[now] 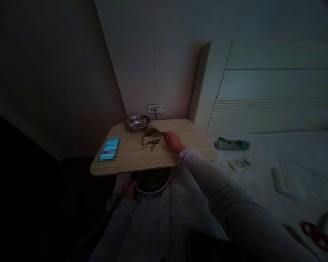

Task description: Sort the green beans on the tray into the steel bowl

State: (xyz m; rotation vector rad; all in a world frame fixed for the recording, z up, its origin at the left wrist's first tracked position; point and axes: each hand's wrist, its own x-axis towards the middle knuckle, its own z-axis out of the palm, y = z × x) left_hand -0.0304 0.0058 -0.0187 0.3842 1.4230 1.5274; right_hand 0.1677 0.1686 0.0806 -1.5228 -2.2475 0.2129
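Small dark green beans or grains (pixel 152 141) lie scattered over the middle of a light wooden table (pixel 128 160), with a denser heap toward the back. At the right edge of this heap is my right hand (pixel 174 142), its fingertips pinched together low over the tabletop. Whatever they hold is too small and dim to name. Below the table's front edge, a round bowl with a pale rim (pixel 153 190) rests at my lap, its inside dark green. My left hand (pixel 129 189) grips its left rim. Part of the bowl is hidden under the table.
A shiny metal bowl (pixel 138 123) stands at the table's back left, and a lit phone (pixel 109 149) lies at the left. On the bed at right are a green pouch-like item (pixel 231 144), another phone-like item (pixel 240 165) and red-handled scissors (pixel 317 233). A wall socket (pixel 155 108) holds a plug.
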